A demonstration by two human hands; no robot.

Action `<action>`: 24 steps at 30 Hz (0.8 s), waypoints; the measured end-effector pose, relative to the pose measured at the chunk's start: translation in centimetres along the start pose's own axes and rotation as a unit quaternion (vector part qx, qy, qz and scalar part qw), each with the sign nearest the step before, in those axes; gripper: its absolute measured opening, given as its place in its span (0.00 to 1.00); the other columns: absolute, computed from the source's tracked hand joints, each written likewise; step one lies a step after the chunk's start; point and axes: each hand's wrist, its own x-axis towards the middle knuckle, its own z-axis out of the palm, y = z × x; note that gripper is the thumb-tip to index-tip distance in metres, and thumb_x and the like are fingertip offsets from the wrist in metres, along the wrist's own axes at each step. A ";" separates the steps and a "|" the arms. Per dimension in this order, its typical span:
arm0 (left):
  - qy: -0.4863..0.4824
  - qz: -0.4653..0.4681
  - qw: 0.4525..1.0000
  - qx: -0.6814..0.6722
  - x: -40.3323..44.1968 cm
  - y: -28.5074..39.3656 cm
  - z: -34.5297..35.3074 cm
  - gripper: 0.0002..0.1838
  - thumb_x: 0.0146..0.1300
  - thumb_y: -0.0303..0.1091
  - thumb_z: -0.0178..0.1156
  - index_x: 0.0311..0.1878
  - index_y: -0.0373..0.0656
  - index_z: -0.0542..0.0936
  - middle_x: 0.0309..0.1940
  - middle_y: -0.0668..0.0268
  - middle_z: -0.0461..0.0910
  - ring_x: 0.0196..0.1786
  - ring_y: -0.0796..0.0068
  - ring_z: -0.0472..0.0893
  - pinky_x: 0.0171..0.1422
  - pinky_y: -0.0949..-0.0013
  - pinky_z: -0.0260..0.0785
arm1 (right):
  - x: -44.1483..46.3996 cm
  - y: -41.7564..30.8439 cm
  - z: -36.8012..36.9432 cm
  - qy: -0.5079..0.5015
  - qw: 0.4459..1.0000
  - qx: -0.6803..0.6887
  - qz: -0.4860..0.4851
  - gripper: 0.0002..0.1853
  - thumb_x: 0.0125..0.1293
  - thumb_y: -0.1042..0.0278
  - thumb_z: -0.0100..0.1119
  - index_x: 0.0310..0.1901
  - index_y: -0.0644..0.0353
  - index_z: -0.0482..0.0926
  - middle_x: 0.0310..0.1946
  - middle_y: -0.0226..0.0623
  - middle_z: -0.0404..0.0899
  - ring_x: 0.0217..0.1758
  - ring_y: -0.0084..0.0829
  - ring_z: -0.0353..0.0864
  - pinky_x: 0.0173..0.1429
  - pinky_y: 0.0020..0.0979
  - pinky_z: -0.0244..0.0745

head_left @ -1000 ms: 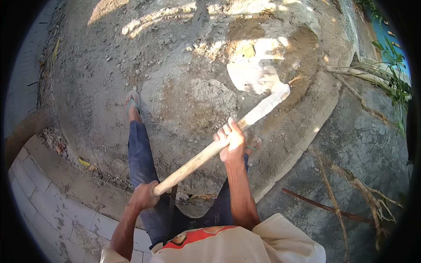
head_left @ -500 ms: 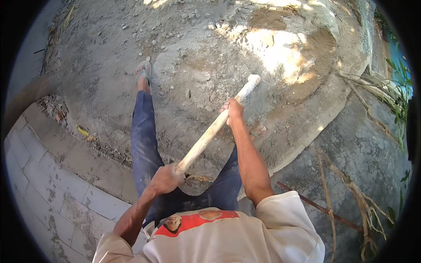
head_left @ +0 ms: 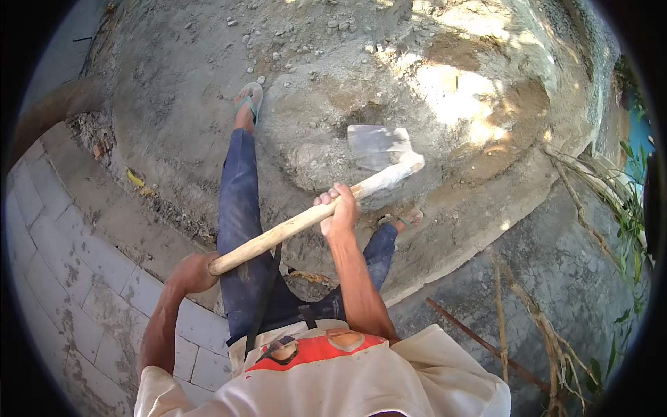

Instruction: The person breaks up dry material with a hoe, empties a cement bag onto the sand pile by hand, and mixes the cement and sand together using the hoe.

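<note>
Head view: rough grey-brown earth (head_left: pixel 180 83), crumbly and pebbled, spreads beneath and beyond one hoe (head_left: pixel 278 236), the landmark here. Smooth rectangular paving blocks (head_left: pixel 59 260) curve away to the hoe's left; cracked grey concrete (head_left: pixel 570 257) lies to its right, bearing thin woody branches (head_left: pixel 545 323) and one straight rusty-brown rod (head_left: pixel 479 337). The hoe slants across the person's front, its one pale, round wooden shaft rising to a flat, roughly square, dull metal blade (head_left: pixel 379 146) over the earth; whether it touches, I cannot tell. Two hands hold the shaft: the left hand (head_left: pixel 194 272) wraps its butt end, while the right hand's (head_left: pixel 340 212) fingers curl tightly around it nearer the blade. Two green-strapped sandals flank the hoe, the left sandal (head_left: pixel 251 97) farther forward. One yellow leaf (head_left: pixel 135 178) lies left of the shaft.
</note>
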 end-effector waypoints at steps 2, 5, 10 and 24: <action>0.027 0.059 0.998 -0.009 4.2 4.0 0.4 0.11 0.57 0.34 0.64 0.44 0.45 0.82 0.34 0.48 0.85 0.42 0.40 0.84 0.47 0.45 0.75 | 0.0 -7.0 2.1 -0.032 0.996 -0.026 -0.085 0.08 0.69 0.69 0.59 0.33 0.52 0.69 0.25 0.26 0.65 0.25 0.26 0.68 0.36 0.38 0.71; 0.079 0.175 0.980 -0.061 11.5 12.0 1.8 0.16 0.59 0.35 0.63 0.50 0.45 0.81 0.35 0.44 0.85 0.43 0.38 0.84 0.48 0.44 0.75 | 1.5 -18.8 6.5 -0.069 0.959 -0.064 -0.266 0.07 0.73 0.71 0.57 0.35 0.53 0.71 0.21 0.24 0.63 0.17 0.20 0.62 0.22 0.28 0.63; 0.096 0.219 0.952 -0.192 18.8 20.8 4.3 0.20 0.59 0.34 0.64 0.55 0.42 0.81 0.36 0.43 0.85 0.40 0.44 0.86 0.47 0.50 0.76 | 9.1 -27.9 11.6 -0.055 0.900 -0.240 -0.360 0.08 0.72 0.70 0.56 0.33 0.57 0.74 0.21 0.27 0.70 0.16 0.23 0.70 0.19 0.27 0.67; -0.052 -0.117 0.992 0.003 -3.6 7.4 5.1 0.26 0.52 0.38 0.68 0.54 0.34 0.81 0.42 0.40 0.85 0.51 0.39 0.84 0.57 0.50 0.76 | 5.1 3.4 -5.1 0.034 0.996 -0.026 0.083 0.07 0.68 0.70 0.61 0.38 0.57 0.71 0.24 0.30 0.70 0.19 0.26 0.72 0.25 0.38 0.73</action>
